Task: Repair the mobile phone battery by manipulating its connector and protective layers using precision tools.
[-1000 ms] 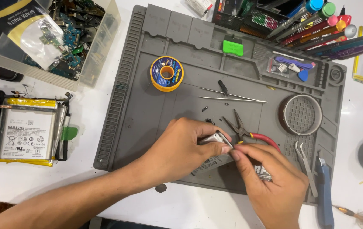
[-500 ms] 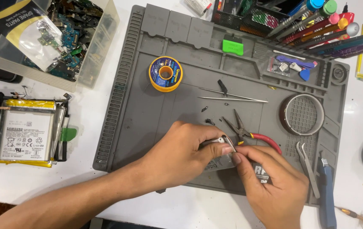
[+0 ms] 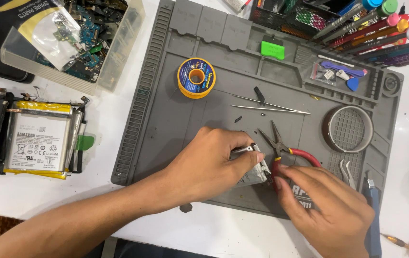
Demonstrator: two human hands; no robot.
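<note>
My left hand [image 3: 211, 165] rests on the grey work mat [image 3: 176, 119] and pinches a small silvery metal part [image 3: 257, 169] between thumb and fingers. My right hand [image 3: 326, 208] sits just right of it, fingertips curled down at the part's right edge, beside the red-handled pliers [image 3: 286, 150]. Whether the right fingers grip anything is hidden. The part is mostly covered by my left hand.
On the mat lie a yellow-and-blue solder spool [image 3: 196, 77], tweezers [image 3: 269, 107], a round mesh ring [image 3: 348, 129], a green block [image 3: 272, 49]. A clear bin of circuit boards [image 3: 77, 43] and an opened phone with its battery [image 3: 37, 141] lie left. Pens and screwdrivers [image 3: 376, 28] fill the top right.
My right hand has slid slightly down and right, off the top of the metal part. My left hand keeps its pinch on the part in the same spot.
</note>
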